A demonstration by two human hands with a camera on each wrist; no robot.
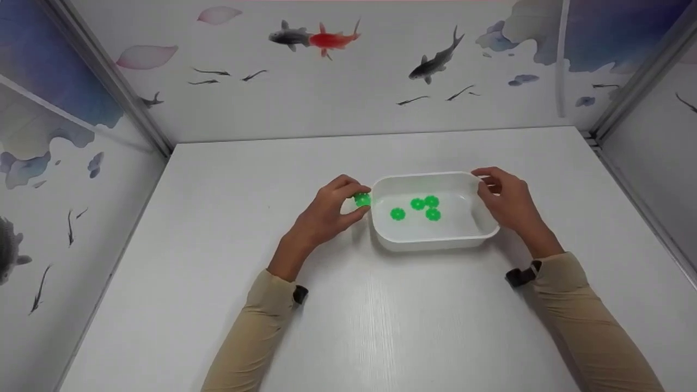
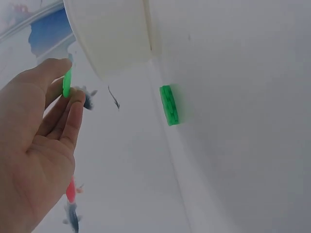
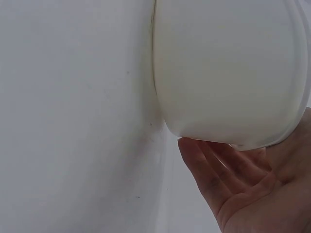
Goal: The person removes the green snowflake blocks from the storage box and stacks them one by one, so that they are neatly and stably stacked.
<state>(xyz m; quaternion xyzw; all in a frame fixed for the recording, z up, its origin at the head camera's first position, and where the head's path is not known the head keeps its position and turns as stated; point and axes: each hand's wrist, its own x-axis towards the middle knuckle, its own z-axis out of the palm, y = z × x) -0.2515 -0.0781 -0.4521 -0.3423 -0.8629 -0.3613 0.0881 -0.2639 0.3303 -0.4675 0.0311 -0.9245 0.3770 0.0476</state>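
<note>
White plastic tub with scalloped green discs, two hands attending.
Tub [image 1: 435, 239]: rectangular, rounded corners, upright on the white table [image 1: 326, 332]; contents, four scalloped green plastic discs [image 1: 397, 214], three grouped close together, one apart toward the left end. Left hand [image 1: 331, 211]: thumb and fingers clamped on a fifth green disc [image 2: 67, 83], held clear of the table just beside the tub's left end; below it, a sixth green disc [image 2: 169, 105] lies on the table. Right hand [image 1: 507, 200]: thumb and fingers closed on the tub's right end, at the far corner. Behind: white panel [image 1: 337, 103] printed with red and grey fish.
</note>
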